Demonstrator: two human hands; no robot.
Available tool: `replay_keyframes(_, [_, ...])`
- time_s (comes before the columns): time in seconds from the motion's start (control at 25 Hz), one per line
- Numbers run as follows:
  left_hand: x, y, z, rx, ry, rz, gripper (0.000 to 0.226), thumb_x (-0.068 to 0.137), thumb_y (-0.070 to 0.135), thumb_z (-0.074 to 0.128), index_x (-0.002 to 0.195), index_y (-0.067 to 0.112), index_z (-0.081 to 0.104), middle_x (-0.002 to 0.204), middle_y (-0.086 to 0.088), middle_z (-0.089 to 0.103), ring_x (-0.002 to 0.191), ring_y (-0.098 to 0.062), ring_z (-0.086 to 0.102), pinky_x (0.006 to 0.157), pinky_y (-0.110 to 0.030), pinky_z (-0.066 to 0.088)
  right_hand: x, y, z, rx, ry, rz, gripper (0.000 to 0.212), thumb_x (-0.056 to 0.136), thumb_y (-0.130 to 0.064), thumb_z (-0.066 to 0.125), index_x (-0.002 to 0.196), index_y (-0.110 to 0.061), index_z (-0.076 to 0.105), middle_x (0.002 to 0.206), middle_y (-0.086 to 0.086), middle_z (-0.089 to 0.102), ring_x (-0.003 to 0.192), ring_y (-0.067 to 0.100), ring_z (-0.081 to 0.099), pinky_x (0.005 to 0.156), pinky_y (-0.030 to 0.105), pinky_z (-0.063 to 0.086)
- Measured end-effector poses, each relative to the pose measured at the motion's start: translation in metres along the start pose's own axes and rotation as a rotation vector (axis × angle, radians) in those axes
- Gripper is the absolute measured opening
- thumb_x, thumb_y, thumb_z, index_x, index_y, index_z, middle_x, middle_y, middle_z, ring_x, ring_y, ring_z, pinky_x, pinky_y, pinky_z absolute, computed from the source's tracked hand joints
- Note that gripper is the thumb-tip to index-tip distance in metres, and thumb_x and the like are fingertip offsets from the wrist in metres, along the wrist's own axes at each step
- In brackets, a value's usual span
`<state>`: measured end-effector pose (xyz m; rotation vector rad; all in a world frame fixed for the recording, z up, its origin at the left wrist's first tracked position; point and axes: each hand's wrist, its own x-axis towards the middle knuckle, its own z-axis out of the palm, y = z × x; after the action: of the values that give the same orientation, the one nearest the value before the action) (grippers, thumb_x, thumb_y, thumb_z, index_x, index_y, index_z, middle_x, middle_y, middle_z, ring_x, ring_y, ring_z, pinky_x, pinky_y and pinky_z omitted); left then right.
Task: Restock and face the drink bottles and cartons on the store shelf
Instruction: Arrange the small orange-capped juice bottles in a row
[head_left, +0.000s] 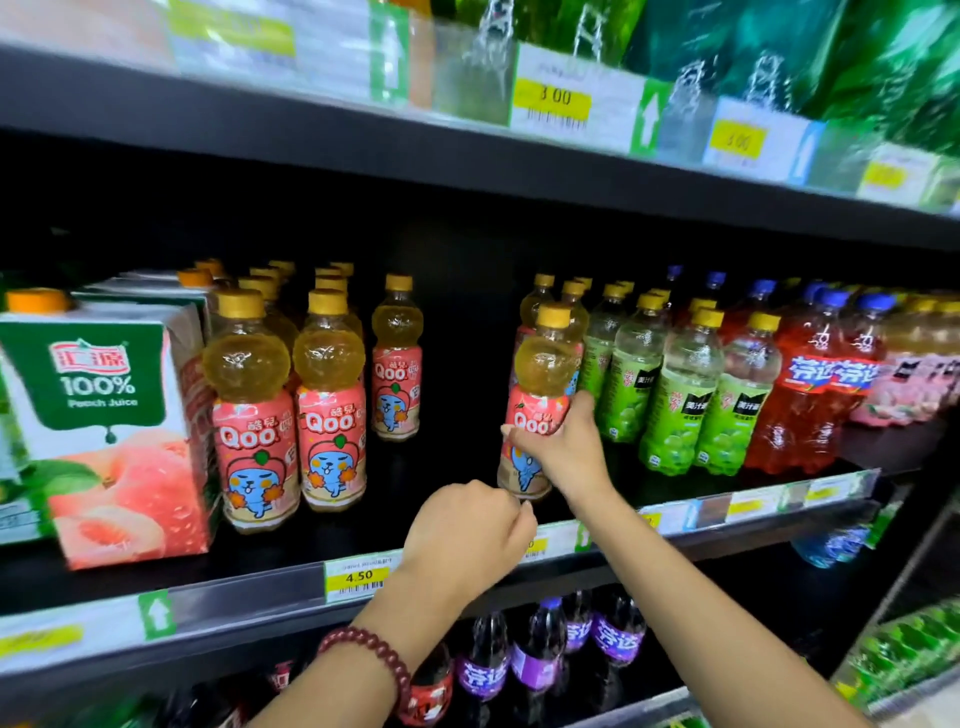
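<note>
Two Qoo rows (291, 410) right of the peach carton (104, 431) look faced. One bottle (397, 358) sits far back, an empty gap beside it. Left hand (467, 535) curled, empty, right of carton. Right hand (563, 447) grips a Qoo bottle (540, 400) further right; likely gap-filling remains.

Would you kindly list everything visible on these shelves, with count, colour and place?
Peach juice carton: one in front, more behind, white, green and pink, middle shelf far left.
Qoo bottles: many, pink labels, yellow caps, middle shelf.
Held Qoo bottle: one, front of the right-hand Qoo row.
Green grape bottles: several, right of Qoo.
Red soda bottles: several, blue caps, further right.
Purple soda bottles: several, lower shelf.
Price tag: one, yellow, reads 4.50, shelf edge.
Left hand: curled, holding nothing visible.
Right hand: grips the held Qoo bottle.
</note>
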<state>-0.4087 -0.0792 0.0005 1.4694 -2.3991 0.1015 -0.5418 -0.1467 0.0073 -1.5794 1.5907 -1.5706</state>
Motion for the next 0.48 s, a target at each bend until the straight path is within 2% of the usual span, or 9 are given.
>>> replay_keyframes(0.08, [-0.008, 0.000, -0.012, -0.014, 0.031, -0.034, 0.045, 0.094, 0.048, 0.037, 0.076, 0.014, 0.060, 0.078, -0.005, 0.064, 0.082, -0.028, 0.063, 0.064, -0.032, 0.043, -0.012, -0.012, -0.001, 0.035, 0.027, 0.050, 0.064, 0.068, -0.014, 0.083, 0.113, -0.004, 0.039, 0.107, 0.008, 0.058, 0.101, 0.026, 0.061, 0.082, 0.033, 0.049])
replay_keyframes(0.16, [-0.019, -0.006, -0.024, -0.105, 0.232, -0.084, 0.042, 0.091, 0.054, 0.042, 0.090, 0.021, 0.067, 0.091, 0.002, 0.067, 0.089, -0.021, 0.064, 0.070, -0.032, 0.047, -0.032, -0.027, -0.006, 0.088, 0.106, 0.028, 0.062, 0.066, -0.015, 0.085, 0.109, -0.006, 0.040, 0.102, 0.006, 0.059, 0.096, 0.025, 0.062, 0.077, 0.031, 0.049])
replay_keyframes(0.24, [-0.032, -0.010, -0.043, -0.343, 0.475, -0.101, 0.040, 0.088, 0.055, 0.049, 0.114, 0.028, 0.063, 0.111, 0.008, 0.064, 0.102, -0.012, 0.060, 0.079, -0.030, 0.048, -0.053, -0.052, -0.014, 0.173, 0.154, -0.055, 0.060, 0.064, -0.017, 0.086, 0.104, -0.011, 0.041, 0.099, 0.004, 0.060, 0.090, 0.020, 0.063, 0.072, 0.021, 0.050])
replay_keyframes(0.32, [-0.037, -0.006, -0.065, -0.639, 0.559, -0.068, 0.059, 0.082, 0.057, 0.057, 0.134, 0.030, 0.048, 0.128, 0.012, 0.054, 0.114, -0.005, 0.052, 0.090, -0.027, 0.045, -0.072, -0.081, -0.021, 0.180, 0.118, -0.151, 0.060, 0.064, -0.020, 0.086, 0.101, -0.016, 0.040, 0.095, 0.000, 0.060, 0.081, 0.011, 0.061, 0.063, 0.012, 0.046])
replay_keyframes(0.4, [-0.041, 0.004, -0.086, -0.874, 0.630, -0.041, 0.068, 0.069, 0.061, 0.065, 0.130, 0.035, 0.047, 0.120, 0.017, 0.057, 0.109, 0.000, 0.055, 0.088, -0.024, 0.046, -0.094, -0.105, -0.020, 0.057, 0.077, -0.217, 0.059, 0.063, -0.030, 0.084, 0.095, -0.019, 0.035, 0.088, -0.001, 0.059, 0.075, 0.012, 0.058, 0.057, 0.021, 0.045])
replay_keyframes(0.48, [-0.051, 0.009, -0.104, -0.911, 0.743, -0.099, 0.057, 0.057, 0.065, 0.069, 0.105, 0.036, 0.055, 0.092, 0.018, 0.065, 0.085, 0.004, 0.061, 0.072, -0.021, 0.050, -0.120, -0.120, -0.017, -0.131, 0.040, -0.286, 0.058, 0.057, -0.042, 0.072, 0.091, -0.023, 0.030, 0.085, -0.002, 0.056, 0.074, 0.013, 0.056, 0.055, 0.028, 0.042])
